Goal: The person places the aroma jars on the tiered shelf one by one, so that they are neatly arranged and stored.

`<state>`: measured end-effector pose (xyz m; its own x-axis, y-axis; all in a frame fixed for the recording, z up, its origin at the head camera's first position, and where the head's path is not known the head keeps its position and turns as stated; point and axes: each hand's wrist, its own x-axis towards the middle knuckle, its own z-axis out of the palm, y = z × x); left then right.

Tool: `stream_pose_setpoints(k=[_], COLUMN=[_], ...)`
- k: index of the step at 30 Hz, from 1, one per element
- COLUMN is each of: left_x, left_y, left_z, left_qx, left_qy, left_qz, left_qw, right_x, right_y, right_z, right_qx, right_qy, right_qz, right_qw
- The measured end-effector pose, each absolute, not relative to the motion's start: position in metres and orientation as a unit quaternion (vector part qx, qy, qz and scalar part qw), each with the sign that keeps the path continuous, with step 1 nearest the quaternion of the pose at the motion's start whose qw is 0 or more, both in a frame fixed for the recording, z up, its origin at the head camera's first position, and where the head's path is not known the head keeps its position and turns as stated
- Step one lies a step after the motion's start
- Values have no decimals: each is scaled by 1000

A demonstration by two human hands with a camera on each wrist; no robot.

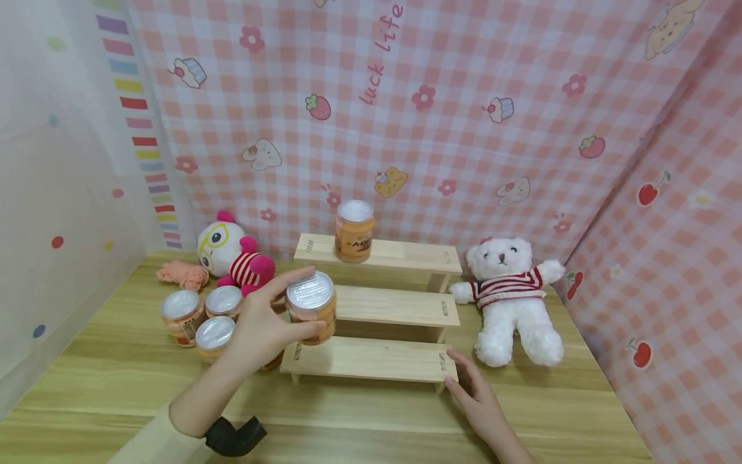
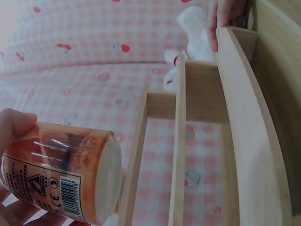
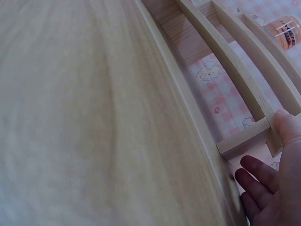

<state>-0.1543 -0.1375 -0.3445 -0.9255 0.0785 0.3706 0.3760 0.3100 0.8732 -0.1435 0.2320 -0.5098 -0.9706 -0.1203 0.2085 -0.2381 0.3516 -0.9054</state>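
Observation:
My left hand [image 1: 263, 332] grips an orange-labelled jar [image 1: 315, 322] with a silvery lid, thumb and fingers round its sides. It is held upright over the left end of a three-tier wooden shelf [image 1: 377, 361]. In the left wrist view the jar [image 2: 51, 169] shows its barcode and its pale base, clear of the boards. My right hand [image 1: 478, 403] holds the right end of the lowest tier, thumb at the front corner, a finger at the far side. The right wrist view shows the thumb [image 3: 286, 126] against the board's end. Another jar [image 1: 355, 233] stands on the top tier.
Several more jars [image 1: 182, 319] stand left of the shelf, partly behind my left arm. Behind them lie a pink yarn bundle [image 1: 182, 275] and a panda plush [image 1: 223, 248]. A white teddy bear [image 1: 510, 303] leans at the right. A black object [image 1: 234, 437] lies near the left sleeve.

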Motion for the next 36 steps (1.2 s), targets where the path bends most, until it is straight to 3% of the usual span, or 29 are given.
stream_pose_setpoints(k=[20, 27, 36], left_x=[-198, -214, -242], left_y=[-62, -42, -23], left_z=[-319, -312, -305], left_qx=[-228, -219, -217], left_qy=[-762, -771, -772], left_qz=[-598, -593, -591], left_qw=[94, 75, 91], right_x=[-147, -145, -145], right_y=[234, 232, 233], right_z=[-515, -514, -513], right_qx=[130, 121, 113], right_qy=[-817, -817, -821], right_qz=[558, 562, 557], right_qw=[55, 53, 57])
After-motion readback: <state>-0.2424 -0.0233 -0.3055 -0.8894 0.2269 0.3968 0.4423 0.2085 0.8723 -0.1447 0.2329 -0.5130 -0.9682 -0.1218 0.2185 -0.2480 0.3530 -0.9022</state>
